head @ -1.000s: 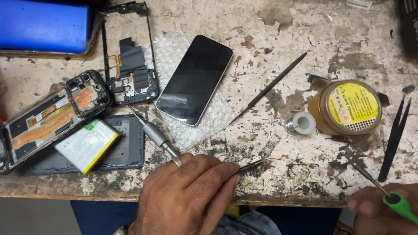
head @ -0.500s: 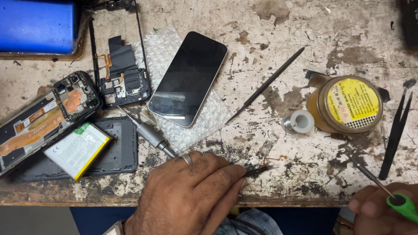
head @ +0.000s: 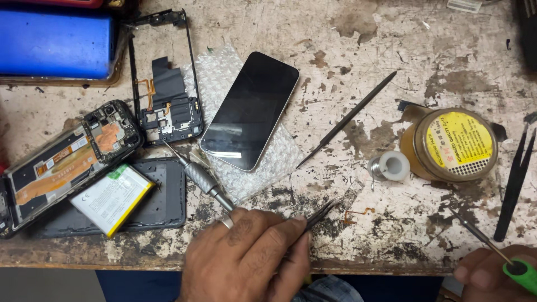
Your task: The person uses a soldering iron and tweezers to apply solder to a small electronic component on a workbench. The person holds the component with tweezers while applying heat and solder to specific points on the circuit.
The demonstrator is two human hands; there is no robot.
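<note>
Tweezers (head: 321, 211) sit pinched in the left hand (head: 249, 254), tips hovering just above the scarred workbench (head: 358, 33), near a phone (head: 250, 109) lying on bubble wrap (head: 268, 168). That hand, palm down, also grips a metal screwdriver (head: 196, 172). The right hand (head: 495, 274), at the bench's near edge, is closed around 1 green-handled tool (head: 517, 269).

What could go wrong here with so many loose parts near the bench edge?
The small orange flex cable lies loose just past the metal tweezers in the left hand; a slip could flick it away. The white phone battery sits near the bench's front edge and by the grey-handled screwdriver, whose tip might puncture it. The dark-screened white phone rests tilted on bubble wrap and may slide.
</note>
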